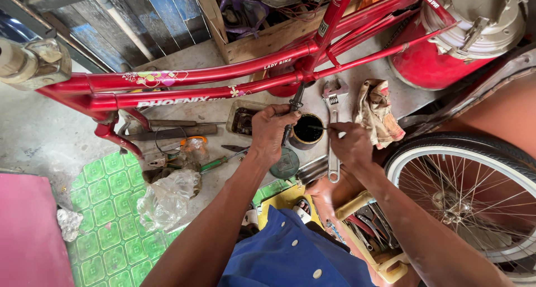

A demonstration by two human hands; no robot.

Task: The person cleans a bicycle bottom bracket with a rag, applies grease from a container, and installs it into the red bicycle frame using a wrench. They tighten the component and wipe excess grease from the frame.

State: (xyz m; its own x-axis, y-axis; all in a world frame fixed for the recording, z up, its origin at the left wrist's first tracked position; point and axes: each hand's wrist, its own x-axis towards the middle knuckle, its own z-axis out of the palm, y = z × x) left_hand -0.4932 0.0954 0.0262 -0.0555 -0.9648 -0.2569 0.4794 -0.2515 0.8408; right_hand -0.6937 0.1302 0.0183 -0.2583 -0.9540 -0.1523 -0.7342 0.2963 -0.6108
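Left hand [272, 132] gripping dark greasy axle [292, 111], right hand [350, 145] pinching thin stick [319, 127] over black grease tin [307, 129]

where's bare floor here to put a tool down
Bare concrete floor lies left of the red bike frame, above the green mat. It is crowded around the left hand and right hand: grease tin, adjustable wrench, rag, tools.
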